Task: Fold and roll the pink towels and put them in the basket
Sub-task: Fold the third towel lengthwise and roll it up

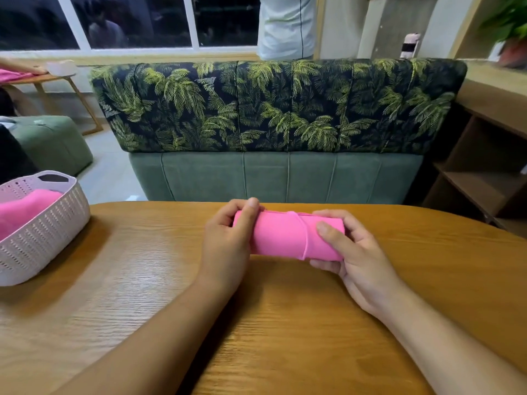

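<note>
A pink towel (281, 235), rolled into a tight cylinder, lies across the far middle of the wooden table (142, 280). My left hand (228, 238) grips its left end, thumb on top and fingers curled round the back. My right hand (348, 252) grips its right end, thumb pressed on the front and fingers wrapped underneath. A pale perforated basket (48, 229) stands at the table's left edge with another pink towel (22, 209) inside it.
A green sofa with a palm-leaf backrest (279, 109) stands just past the table's far edge. Wooden shelves (484, 172) are at the right. A person stands behind the sofa (285, 27). A green pouf (54, 141) is at the far left.
</note>
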Demonstrator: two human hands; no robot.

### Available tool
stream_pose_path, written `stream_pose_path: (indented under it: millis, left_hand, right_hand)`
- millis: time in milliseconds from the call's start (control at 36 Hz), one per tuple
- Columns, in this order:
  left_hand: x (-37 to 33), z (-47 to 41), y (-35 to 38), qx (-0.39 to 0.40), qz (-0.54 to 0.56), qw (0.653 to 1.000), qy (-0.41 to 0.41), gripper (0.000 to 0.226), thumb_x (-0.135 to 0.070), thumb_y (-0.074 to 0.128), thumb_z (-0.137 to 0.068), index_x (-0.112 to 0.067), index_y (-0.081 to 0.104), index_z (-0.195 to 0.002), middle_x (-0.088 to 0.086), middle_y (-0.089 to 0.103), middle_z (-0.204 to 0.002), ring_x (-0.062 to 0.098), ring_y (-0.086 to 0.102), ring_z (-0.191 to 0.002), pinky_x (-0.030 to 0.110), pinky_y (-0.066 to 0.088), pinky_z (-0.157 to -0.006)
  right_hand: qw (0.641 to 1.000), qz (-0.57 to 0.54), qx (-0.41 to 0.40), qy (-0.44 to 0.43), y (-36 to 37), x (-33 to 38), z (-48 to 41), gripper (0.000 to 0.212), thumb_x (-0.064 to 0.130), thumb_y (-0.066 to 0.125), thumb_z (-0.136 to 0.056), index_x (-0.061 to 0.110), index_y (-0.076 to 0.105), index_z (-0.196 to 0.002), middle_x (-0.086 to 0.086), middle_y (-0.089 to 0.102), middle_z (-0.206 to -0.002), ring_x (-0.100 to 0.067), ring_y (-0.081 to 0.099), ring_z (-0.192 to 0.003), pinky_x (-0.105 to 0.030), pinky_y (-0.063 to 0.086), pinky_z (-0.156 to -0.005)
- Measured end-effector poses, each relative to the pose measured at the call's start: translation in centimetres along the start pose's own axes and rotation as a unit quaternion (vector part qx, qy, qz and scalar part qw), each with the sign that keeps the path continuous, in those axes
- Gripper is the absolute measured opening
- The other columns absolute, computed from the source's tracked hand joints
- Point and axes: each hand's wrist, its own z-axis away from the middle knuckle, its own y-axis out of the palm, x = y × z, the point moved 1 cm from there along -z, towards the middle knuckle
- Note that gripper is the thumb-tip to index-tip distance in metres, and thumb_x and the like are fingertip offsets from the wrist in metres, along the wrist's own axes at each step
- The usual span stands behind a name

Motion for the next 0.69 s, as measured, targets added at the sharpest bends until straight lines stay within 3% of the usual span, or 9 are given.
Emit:
stream_pose_path:
  millis: [83,139,389,528,639,694]
  left_hand:
    - [0.6,-0.4,-0.4,-0.032,0.026,0.998,-0.052,0.033,-0.038,0.060,-0.103,-0.013,0.076,-0.088,0.013,0.074,-0.094,0.021,0.066,-0.087,0.064,0.055,-0.082]
    - [0.9,-0.6,-0.6,-0.034,0.031,0.997,-0.064,0.034,-0.039,0.060,-0.103,-0.013,0.076,-0.089,0.015,0.074,-0.096,0.022,0.065,-0.088,0.068,0.053,-0.080]
    - [-2.0,1.4,-1.3,-0.019,0.035,0.999,-0.020,0.037,-0.033,0.047,-0.110,-0.017,0.073,-0.089,0.013,0.071,-0.098,0.018,0.063,-0.088,0.047,0.053,-0.072]
    - [-5.7,3.5,-4.3,-0.016,0.014,1.000,0.008,0.036,-0.025,0.047,-0.111,-0.011,0.072,-0.089,0.010,0.071,-0.092,0.014,0.063,-0.085,0.033,0.054,-0.063]
    - [-9.3,5.6,-8.7,-0.028,-0.052,0.997,0.046,0.032,-0.024,0.048,-0.110,-0.012,0.073,-0.093,0.004,0.072,-0.093,0.013,0.064,-0.090,0.031,0.055,-0.072]
    - [-11.0,6.5,-11.2,-0.032,-0.098,0.992,0.069,0.030,-0.025,0.050,-0.109,-0.017,0.074,-0.094,0.000,0.072,-0.092,0.015,0.066,-0.092,0.041,0.056,-0.078]
  right_hand:
    - [0.998,0.048,0.006,-0.046,0.5,-0.1,0.1,0.028,0.027,0.075,-0.090,0.027,0.073,-0.118,-0.002,0.069,-0.122,-0.030,0.072,-0.109,-0.035,0.064,-0.069]
    - [0.995,0.073,0.014,-0.060,0.6,-0.1,0.2,0.029,0.026,0.075,-0.090,0.029,0.072,-0.119,0.003,0.068,-0.121,-0.028,0.071,-0.111,-0.036,0.064,-0.071]
    - [0.996,0.055,-0.022,-0.072,2.6,1.5,2.0,0.025,0.030,0.075,-0.086,0.027,0.075,-0.111,-0.005,0.071,-0.121,-0.024,0.073,-0.099,-0.039,0.064,-0.069]
    - [0.997,0.029,0.004,-0.068,5.6,3.1,5.1,0.028,0.026,0.074,-0.087,0.021,0.074,-0.114,-0.007,0.072,-0.120,-0.024,0.073,-0.095,-0.038,0.064,-0.070]
    - [0.996,0.045,0.030,-0.075,9.2,4.7,7.7,0.023,0.020,0.072,-0.094,0.021,0.072,-0.117,-0.009,0.069,-0.122,-0.025,0.072,-0.099,-0.040,0.064,-0.073]
    - [0.994,0.054,0.046,-0.084,11.4,5.4,9.0,0.020,0.019,0.071,-0.096,0.022,0.073,-0.116,-0.012,0.069,-0.123,-0.025,0.073,-0.097,-0.042,0.064,-0.075]
